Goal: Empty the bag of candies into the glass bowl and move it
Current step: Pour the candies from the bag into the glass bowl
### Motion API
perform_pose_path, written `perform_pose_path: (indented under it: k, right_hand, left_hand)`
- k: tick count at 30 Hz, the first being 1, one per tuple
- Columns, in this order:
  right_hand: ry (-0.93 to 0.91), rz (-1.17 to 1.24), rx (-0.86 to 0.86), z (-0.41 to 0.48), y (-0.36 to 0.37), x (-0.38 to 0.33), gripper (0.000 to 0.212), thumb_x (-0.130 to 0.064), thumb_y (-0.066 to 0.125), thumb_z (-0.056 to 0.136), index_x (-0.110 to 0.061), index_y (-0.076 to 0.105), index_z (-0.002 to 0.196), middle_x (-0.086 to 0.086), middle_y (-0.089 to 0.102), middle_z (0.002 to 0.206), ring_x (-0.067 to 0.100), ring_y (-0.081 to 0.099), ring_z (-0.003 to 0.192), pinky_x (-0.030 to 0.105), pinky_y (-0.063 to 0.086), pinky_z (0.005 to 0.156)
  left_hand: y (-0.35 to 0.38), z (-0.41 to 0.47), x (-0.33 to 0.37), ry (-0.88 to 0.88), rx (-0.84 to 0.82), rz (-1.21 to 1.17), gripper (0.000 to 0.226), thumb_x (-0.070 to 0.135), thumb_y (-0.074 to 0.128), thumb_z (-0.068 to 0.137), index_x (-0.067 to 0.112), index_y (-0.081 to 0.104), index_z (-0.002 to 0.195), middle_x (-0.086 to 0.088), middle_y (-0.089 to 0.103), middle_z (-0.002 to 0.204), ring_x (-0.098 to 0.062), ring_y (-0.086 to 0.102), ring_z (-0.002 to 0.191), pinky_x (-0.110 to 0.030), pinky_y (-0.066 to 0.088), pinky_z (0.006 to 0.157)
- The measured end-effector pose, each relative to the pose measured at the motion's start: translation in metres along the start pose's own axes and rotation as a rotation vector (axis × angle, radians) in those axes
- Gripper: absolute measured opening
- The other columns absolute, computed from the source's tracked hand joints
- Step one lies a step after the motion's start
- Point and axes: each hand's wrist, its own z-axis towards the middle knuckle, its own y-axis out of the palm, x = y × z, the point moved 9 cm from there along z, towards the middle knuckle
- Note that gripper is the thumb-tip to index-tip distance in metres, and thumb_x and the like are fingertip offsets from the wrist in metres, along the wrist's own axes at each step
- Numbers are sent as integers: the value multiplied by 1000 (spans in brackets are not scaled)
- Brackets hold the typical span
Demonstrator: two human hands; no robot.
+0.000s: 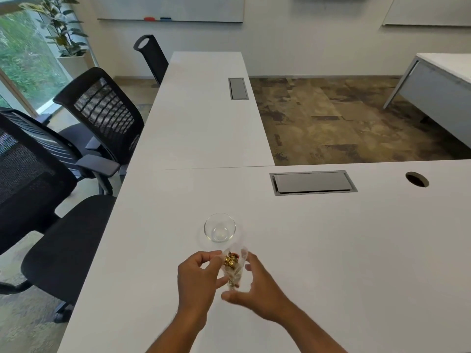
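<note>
A small clear plastic bag of candies (233, 267), with gold and red wrappers showing, is held between both hands just above the white table (331, 250). My left hand (197, 276) pinches the bag's left side near its top. On the bag's right side, my right hand (257, 291) has its fingers spread and its thumb under the bottom. An empty glass bowl (220, 227) stands upright on the table a short way beyond the bag, apart from both hands.
A grey cable hatch (313, 182) and a round cable hole (417, 179) lie in the table to the far right. A second white table (204, 110) runs away ahead. Black mesh office chairs (63, 174) stand along the left edge.
</note>
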Motion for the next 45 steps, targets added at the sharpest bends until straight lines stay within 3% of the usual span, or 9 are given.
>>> perform_pose_path:
  k: [2,6,9,16,20,25,30,37,45]
  right_hand:
    - [-11,-15,-25,0,10,2,91,-70,90,63,-67,35,135,-37,53,142,-20,49,128,17,49,100]
    - [2,100,44,7,15,6,60,-48,82,77,-57,50,127,-20,73,120,-1,71,106,21,62,83]
    - [-17,93,88,10,11,0,50,-33,72,83,-58,54,122,-14,76,104,9,72,84,26,61,73]
    - [92,200,48,31,10,3,56,-19,68,77,-36,47,126,-1,71,116,24,79,93,28,63,68]
    - [164,318,2,44,13,1,43,-18,68,83,-26,50,121,11,76,107,20,80,82,29,59,64]
    - [184,341,-15,62,11,-2,42,-25,79,77,-18,66,117,8,83,92,19,80,77,28,59,63]
    - [242,366,139,78,2,15,28,-15,65,90,-18,70,117,11,83,95,19,79,74,35,66,70]
    - [327,482,158,97,8,28,16,-7,64,96,-10,72,110,25,82,93,25,77,71,38,67,73]
    - [407,534,163,118,12,34,19,1,61,99,-4,75,110,29,82,97,27,77,72,38,68,74]
  left_hand:
    - [3,1,0,-16,-24,-22,21,9,79,95,17,86,77,-2,88,88,-19,87,84,-39,71,65]
    - [5,5,1,-44,-70,-72,17,18,85,93,15,85,76,-11,88,86,-23,88,84,-35,70,65]
    - [5,12,-4,-88,-114,-101,18,22,84,95,11,85,82,-11,89,92,-24,88,89,-36,70,70]
    - [-1,48,-25,-166,-149,-55,28,37,67,107,16,85,110,-5,84,123,-22,71,125,-48,54,107]
    - [17,56,-55,-324,-342,-162,46,38,51,115,4,81,126,-22,80,122,-35,72,120,-58,48,121]
    - [27,64,-74,-367,-424,-312,47,27,48,117,-11,74,126,-22,69,90,-30,68,80,-46,60,92]
    - [19,83,-86,-363,-302,-324,28,12,61,111,-3,81,126,-25,79,105,-36,68,96,-47,65,101]
    - [15,103,-90,-385,-224,-216,25,2,64,108,-1,80,127,-24,86,118,-37,79,107,-54,59,113]
    - [18,124,-90,-431,-174,-242,22,-3,67,105,-7,79,122,-28,85,111,-39,79,98,-47,65,93]
